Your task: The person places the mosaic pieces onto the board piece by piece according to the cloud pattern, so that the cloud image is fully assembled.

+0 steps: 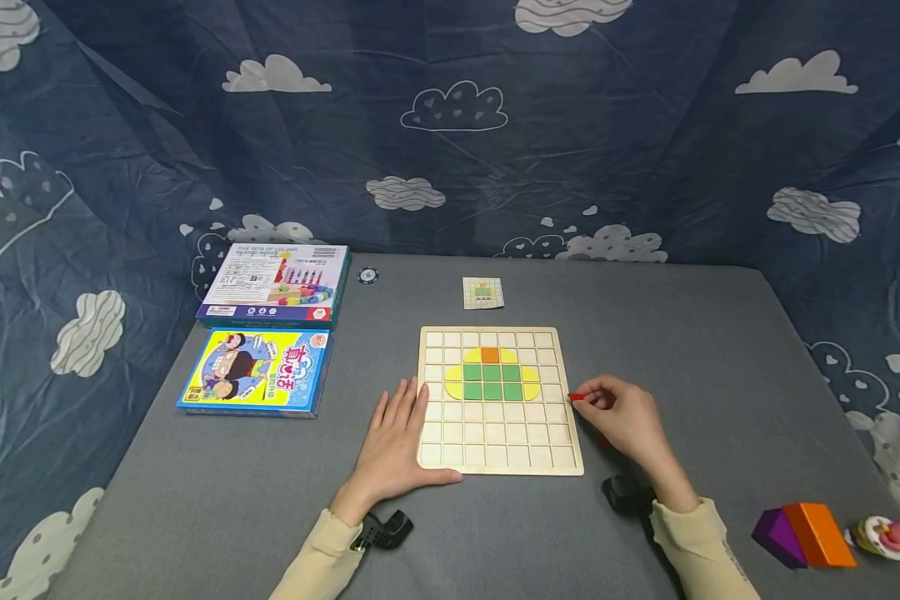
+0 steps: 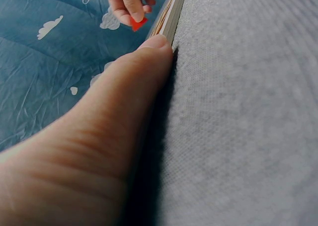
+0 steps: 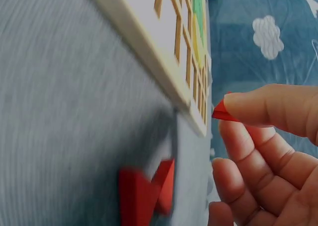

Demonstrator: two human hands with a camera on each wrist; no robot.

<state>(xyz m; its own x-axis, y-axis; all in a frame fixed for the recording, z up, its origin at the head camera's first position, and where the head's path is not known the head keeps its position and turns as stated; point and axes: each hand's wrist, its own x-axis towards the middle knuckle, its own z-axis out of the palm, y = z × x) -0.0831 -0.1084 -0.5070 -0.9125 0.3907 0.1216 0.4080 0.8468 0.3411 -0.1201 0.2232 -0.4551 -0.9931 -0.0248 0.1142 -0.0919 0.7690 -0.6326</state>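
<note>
A wooden grid board lies flat on the table, holding green squares, an orange square and yellow rounded pieces. My left hand rests at the board's left edge, fingers straight, thumb along the near-left corner. Just off the board's right edge, my right hand pinches a small red triangular piece between thumb and index finger. More red pieces lie on the table below that hand, mostly hidden in the head view.
A small pattern card lies behind the board. Two boxes and a poker chip are at the left. Front right, an orange block, a purple block and a figurine stand near the edge.
</note>
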